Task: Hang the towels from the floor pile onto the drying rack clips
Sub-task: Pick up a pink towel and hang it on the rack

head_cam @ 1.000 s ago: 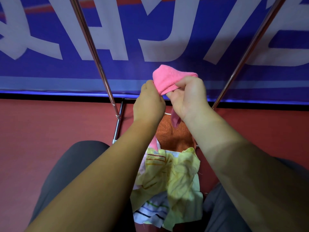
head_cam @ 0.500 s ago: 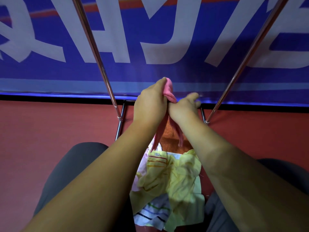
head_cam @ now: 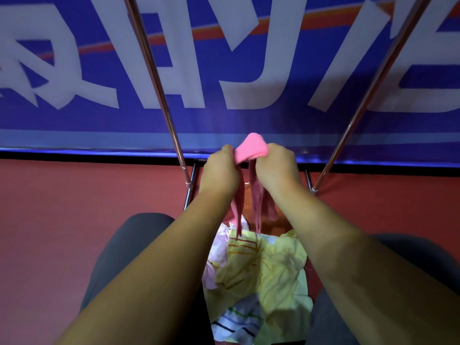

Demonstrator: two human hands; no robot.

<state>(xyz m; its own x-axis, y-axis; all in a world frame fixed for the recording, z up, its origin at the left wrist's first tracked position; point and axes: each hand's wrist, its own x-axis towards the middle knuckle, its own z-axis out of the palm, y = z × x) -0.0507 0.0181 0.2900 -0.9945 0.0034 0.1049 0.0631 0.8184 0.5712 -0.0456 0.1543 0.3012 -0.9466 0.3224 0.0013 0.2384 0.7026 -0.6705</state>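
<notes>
Head view: L hand (head_cam: 220, 171) & R hand (head_cam: 276, 168) are both curled round the pink towel (head_cam: 252, 151), gripping it btwn them, fists close together. Towel's top bunches up above the hands; the rest hangs down btwn the wrists. Below, the towel pile (head_cam: 263, 270) lies on the red floor (head_cam: 74, 220) btwn the knees. Metal rack legs (head_cam: 155, 83) slant up on either side.

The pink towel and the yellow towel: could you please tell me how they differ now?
The pink towel is held up, gripped by the left hand and the right hand; the yellow towel lies crumpled in the pile, untouched. The pink towel is plain and bunched, its ends hanging in narrow folds; the yellow towel spreads wide and shows coloured stripes. Both are soft cloth, neither on the rack yet.
</notes>
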